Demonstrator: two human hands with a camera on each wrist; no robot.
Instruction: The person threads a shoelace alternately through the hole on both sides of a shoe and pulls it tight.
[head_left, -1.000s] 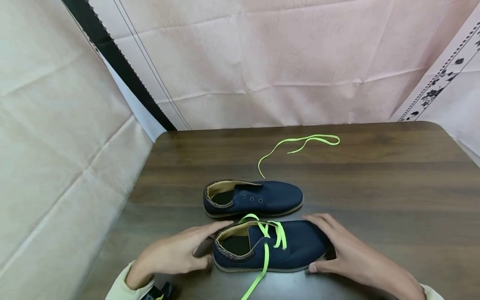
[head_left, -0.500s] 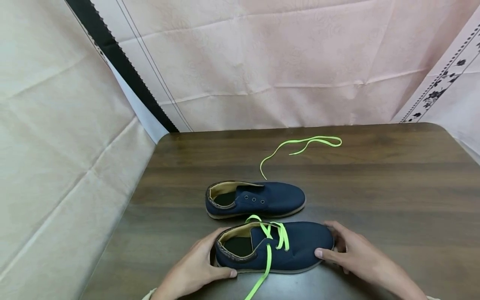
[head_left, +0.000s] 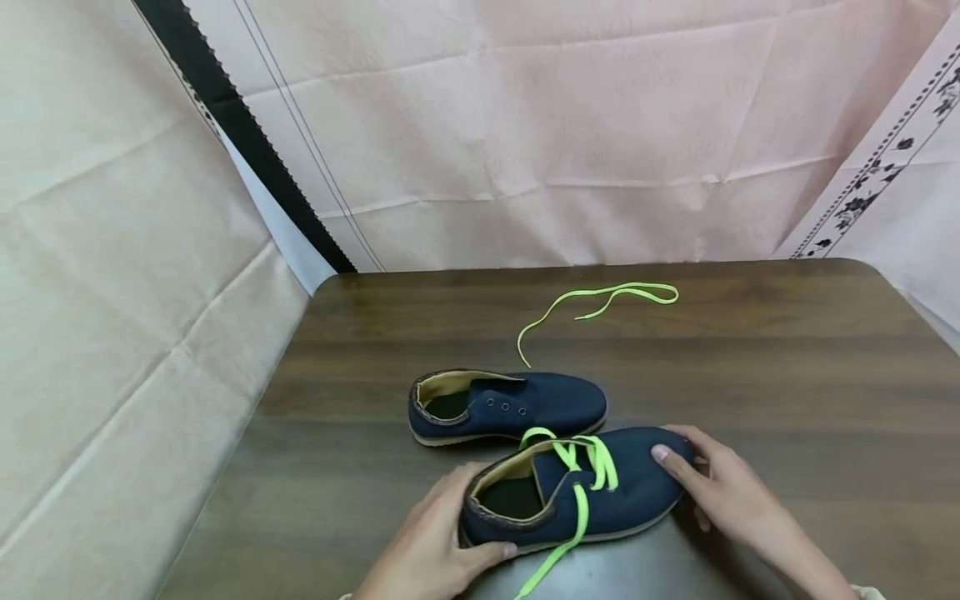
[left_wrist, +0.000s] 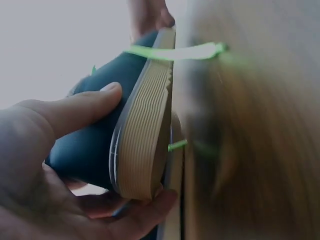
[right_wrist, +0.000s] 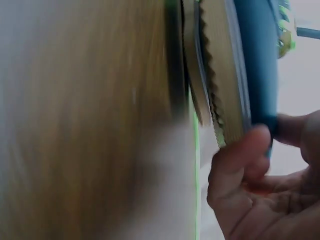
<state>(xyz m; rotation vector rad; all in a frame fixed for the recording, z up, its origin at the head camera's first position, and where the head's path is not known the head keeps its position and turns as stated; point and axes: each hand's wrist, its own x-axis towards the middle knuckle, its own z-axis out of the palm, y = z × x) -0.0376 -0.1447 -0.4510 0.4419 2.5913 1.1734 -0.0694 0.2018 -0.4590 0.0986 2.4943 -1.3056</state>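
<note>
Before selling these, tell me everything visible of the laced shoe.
The laced shoe is navy, fabric-looking, with tan lining, dark insole and ribbed tan sole. An untied neon-green lace crosses it, one end hanging nearside. The left hand grips its heel, the right hand its toe; it seems held clear of the table, nearer than the unlaced shoe.

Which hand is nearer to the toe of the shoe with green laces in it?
Right. The right hand grips the toe of the laced shoe itself, while the left hand holds the opposite end, at the heel.
</note>
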